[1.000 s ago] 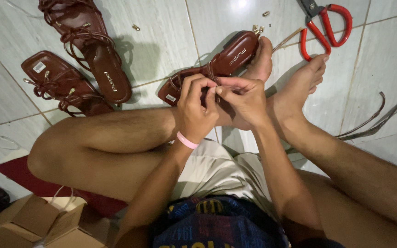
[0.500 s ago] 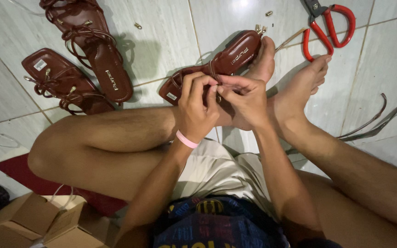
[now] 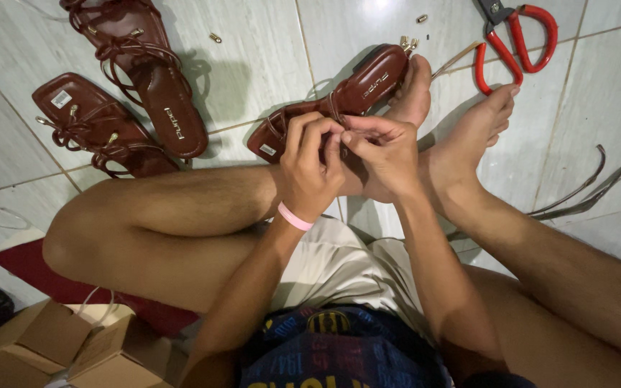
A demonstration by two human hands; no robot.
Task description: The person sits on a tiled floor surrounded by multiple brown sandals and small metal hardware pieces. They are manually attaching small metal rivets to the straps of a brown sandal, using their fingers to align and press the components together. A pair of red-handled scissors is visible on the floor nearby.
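Brown sandal (image 3: 339,100) lies mid-frame on the floor against a foot, both hands (image 3: 346,154) pinching its thin strap, best held tight and worked slowly near the red scissors (image 3: 519,39).

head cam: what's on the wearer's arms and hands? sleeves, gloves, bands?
Both arms are bare with no sleeves in view, and there are no gloves. The left hand has a pink band at the wrist. The right hand and its wrist carry nothing visible.

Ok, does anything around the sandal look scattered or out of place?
Yes: small brass fittings lie loose on the floor tiles by the sandal both hands work on; dark strap offcuts trail at right.
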